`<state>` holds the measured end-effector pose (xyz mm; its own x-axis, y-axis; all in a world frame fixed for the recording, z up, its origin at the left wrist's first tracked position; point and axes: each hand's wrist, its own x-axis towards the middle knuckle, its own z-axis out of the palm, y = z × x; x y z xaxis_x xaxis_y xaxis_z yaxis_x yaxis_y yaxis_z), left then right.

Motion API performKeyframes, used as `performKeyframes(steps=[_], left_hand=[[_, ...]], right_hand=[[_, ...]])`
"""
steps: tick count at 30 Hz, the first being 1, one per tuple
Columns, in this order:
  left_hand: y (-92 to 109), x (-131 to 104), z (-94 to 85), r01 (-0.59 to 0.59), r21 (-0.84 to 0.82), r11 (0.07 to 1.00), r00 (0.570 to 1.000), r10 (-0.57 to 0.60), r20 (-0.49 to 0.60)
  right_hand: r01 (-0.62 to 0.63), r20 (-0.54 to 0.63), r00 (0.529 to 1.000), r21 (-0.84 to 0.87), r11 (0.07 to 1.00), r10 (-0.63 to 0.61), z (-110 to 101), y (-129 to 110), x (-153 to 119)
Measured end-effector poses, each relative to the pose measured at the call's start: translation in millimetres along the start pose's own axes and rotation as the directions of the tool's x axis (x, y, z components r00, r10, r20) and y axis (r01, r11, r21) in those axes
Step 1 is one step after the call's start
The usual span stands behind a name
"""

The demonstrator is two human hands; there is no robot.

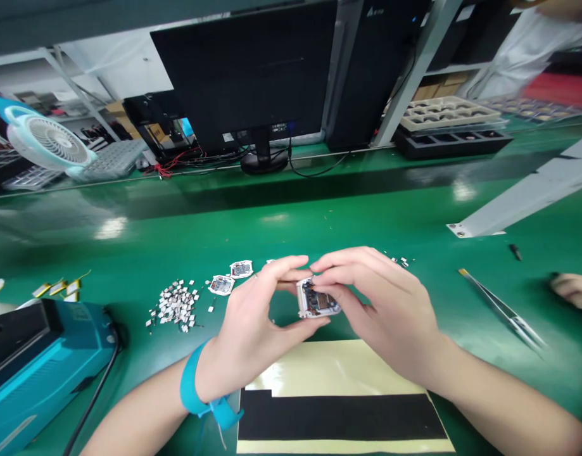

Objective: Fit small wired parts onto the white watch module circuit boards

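Between my hands is a small white-framed electronic housing (319, 301), watch-sized, with its inner circuitry facing up. My left hand (253, 316), a teal strap (192, 380) round its wrist, grips the housing by its edges between thumb and fingers. The fingertips of my right hand (385, 304) are closed on its upper right part and hide some of it. Two similar white-framed pieces with circuitry (221, 285) lie left of my left hand. Further left is a pile of tiny white parts (177, 306). A yellow sheet with a black strip (338, 417) lies below my hands.
Tweezers (504, 309) lie at right, near another person's hand (575, 289). A grey metal post (532, 183) stands on the green bench. At left are a teal machine (57, 373) and yellow-taped parts (57, 288). Behind are a monitor (253, 69), a fan (53, 139) and trays (449, 114).
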<state>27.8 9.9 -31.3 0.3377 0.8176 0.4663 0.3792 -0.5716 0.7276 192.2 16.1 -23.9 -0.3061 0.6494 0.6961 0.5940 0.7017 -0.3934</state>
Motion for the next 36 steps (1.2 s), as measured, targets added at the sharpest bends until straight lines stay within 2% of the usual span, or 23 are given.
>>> performKeyframes(steps=[3, 6, 8, 10, 12, 14, 17, 23, 25, 28, 31, 33, 36], left_hand=[[-0.2, -0.4, 1.4, 0.014, -0.096, 0.995, 1.000, -0.016, -0.023], [-0.9, -0.5, 2.8, 0.036, -0.144, 0.989, 0.998, -0.043, -0.050], [-1.6, -0.3, 3.3, 0.053, -0.161, 0.986, 0.996, -0.063, -0.059], [-2.8, 0.1, 3.9, 0.075, -0.186, 0.980, 0.995, -0.084, -0.044], [-4.1, 0.7, 4.5, 0.102, -0.210, 0.972, 0.994, -0.107, -0.010], [-5.0, 1.1, 5.0, 0.110, -0.217, 0.970, 0.994, -0.110, 0.014], [-4.3, 1.5, 4.7, 0.098, -0.210, 0.973, 0.995, -0.100, 0.001], [-0.9, 0.3, 3.5, 0.084, -0.246, 0.966, 0.994, -0.097, -0.043], [-1.7, -0.6, 4.0, 0.065, -0.242, 0.968, 0.995, -0.080, -0.052], [-4.0, -1.6, 5.3, 0.048, -0.217, 0.975, 0.996, -0.062, -0.061], [-6.7, -1.2, 6.7, 0.069, -0.191, 0.979, 0.996, -0.080, -0.047], [-8.7, -0.6, 7.9, 0.100, -0.176, 0.979, 0.994, -0.105, -0.016], [-12.1, -0.2, 9.9, 0.134, -0.169, 0.976, 0.991, -0.132, 0.025]], right_hand=[[-0.110, 0.035, 0.994, 0.213, 0.971, 0.105, 5.9, 3.1, 3.7], [-0.185, 0.055, 0.982, 0.418, 0.890, 0.179, 11.6, 7.6, 4.2], [-0.201, 0.060, 0.978, 0.497, 0.844, 0.197, 12.6, 10.7, 4.5], [-0.182, 0.083, 0.983, 0.502, 0.845, 0.163, 9.8, 13.3, 5.7], [-0.114, 0.115, 0.991, 0.415, 0.903, 0.072, 4.3, 14.7, 7.2], [-0.012, 0.140, 0.990, 0.248, 0.969, -0.023, -1.0, 14.8, 8.3], [0.083, 0.115, 0.989, 0.089, 0.993, -0.093, -3.6, 13.3, 8.3], [-0.021, 0.073, 0.997, 0.346, 0.938, -0.005, 5.7, 13.7, 7.1], [-0.018, 0.062, 0.998, 0.361, 0.932, -0.005, 7.3, 15.4, 6.1], [0.097, 0.036, 0.994, 0.167, 0.981, -0.105, 4.4, 17.7, 4.4], [0.220, 0.151, 0.968, -0.132, 0.967, -0.200, -3.7, 17.5, 3.0], [0.259, 0.230, 0.952, -0.245, 0.934, -0.204, -8.2, 15.9, 1.8], [0.241, 0.234, 0.957, -0.325, 0.914, -0.169, -8.8, 12.6, -0.5]])
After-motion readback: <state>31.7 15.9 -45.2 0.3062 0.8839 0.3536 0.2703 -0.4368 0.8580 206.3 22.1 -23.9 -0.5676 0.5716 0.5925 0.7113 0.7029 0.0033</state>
